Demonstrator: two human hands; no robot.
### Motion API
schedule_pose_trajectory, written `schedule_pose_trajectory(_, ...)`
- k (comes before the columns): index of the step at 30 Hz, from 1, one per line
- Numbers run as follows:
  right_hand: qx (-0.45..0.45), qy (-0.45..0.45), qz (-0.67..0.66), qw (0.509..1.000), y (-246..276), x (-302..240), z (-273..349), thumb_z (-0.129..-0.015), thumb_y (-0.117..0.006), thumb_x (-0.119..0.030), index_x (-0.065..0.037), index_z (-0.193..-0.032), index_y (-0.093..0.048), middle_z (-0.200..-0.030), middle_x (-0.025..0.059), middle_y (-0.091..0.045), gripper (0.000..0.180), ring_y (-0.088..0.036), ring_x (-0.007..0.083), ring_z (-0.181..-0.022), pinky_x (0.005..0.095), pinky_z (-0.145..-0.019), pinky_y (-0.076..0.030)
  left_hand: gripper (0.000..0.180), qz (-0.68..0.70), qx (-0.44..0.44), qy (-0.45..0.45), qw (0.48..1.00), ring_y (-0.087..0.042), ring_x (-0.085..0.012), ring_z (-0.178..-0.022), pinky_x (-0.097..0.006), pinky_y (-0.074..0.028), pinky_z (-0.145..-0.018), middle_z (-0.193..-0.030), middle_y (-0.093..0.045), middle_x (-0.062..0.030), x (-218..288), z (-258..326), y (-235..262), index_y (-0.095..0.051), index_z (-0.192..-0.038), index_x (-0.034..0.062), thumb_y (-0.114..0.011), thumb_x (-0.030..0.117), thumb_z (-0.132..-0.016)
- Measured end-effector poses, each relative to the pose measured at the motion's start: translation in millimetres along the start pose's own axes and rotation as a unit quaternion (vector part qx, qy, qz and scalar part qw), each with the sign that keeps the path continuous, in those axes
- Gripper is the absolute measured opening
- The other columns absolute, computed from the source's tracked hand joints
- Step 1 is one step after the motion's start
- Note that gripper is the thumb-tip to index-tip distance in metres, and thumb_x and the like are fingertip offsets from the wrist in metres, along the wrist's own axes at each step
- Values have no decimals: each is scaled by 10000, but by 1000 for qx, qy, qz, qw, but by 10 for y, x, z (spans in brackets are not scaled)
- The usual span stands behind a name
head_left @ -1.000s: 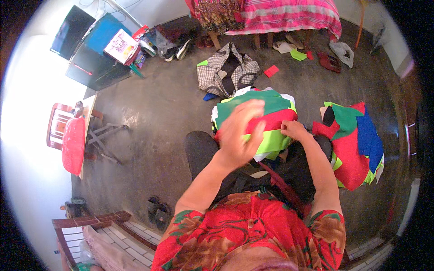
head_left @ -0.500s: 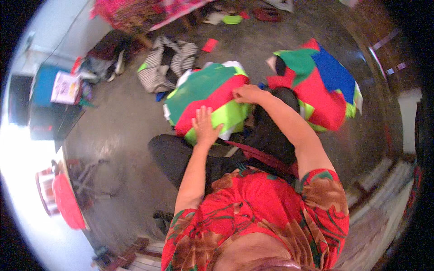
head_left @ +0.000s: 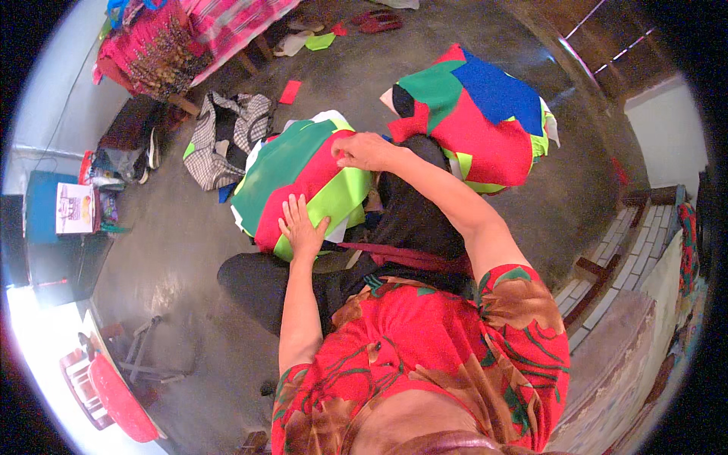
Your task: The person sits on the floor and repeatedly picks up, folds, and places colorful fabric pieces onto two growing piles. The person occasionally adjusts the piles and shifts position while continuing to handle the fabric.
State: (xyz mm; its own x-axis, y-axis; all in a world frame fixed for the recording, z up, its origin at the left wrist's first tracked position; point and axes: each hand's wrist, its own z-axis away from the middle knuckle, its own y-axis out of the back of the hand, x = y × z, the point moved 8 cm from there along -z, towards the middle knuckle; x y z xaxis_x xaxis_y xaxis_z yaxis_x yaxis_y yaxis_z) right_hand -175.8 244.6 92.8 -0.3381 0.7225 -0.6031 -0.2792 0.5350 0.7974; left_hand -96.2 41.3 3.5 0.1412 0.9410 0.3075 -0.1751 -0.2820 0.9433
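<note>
A heap of cloth pieces (head_left: 284,163) in green, red, lime and white lies in front of my crossed, dark-clad legs. My left hand (head_left: 303,231) rests on its near side, palm down with the fingers spread over the red and lime cloth. At the heap's right end, my right hand (head_left: 368,152) has its fingers bent and closed at the red cloth (head_left: 303,180). Those fingertips are partly hidden. Beyond my right knee is a second heap of cloth (head_left: 485,129), blue, red, green and lime.
A checked grey-and-white cloth (head_left: 216,144) lies left of the near heap, with a small red scrap (head_left: 289,92) on the floor beyond it. Further left stands a blue box (head_left: 45,193). A red chair (head_left: 121,398) is at lower left, and a pink-covered bed (head_left: 235,34) at the back.
The view has turned, so both cloth heaps and my hands appear further left. Against the near heap, my hands keep nearly the same places.
</note>
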Motion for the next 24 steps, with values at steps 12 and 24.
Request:
schedule_pose_trajectory(12, 432, -100, 177, 879, 2102, 863, 1943, -784, -653, -82, -73, -1067, -609, -1060, 101, -626, 287, -605, 256, -986, 330, -847, -481, 904, -40, 28, -12, 999, -90, -280, -1414, -559, -125, -1086, -1536, -122, -58, -71, -18, -71, -206, -1450, 151, -670, 477, -745)
schedule_pose_trajectory(24, 386, -264, 111, 877, 2023, 1823, 2942, -756, -702, -211, -122, -1148, -589, -1158, 101, -591, 418, -571, 281, -1057, 370, -922, -443, 872, -46, 32, -25, 998, -103, -297, -1409, -561, -125, -1081, -1526, -145, -91, -54, -10, -60, -217, -1446, 133, -625, 502, -770)
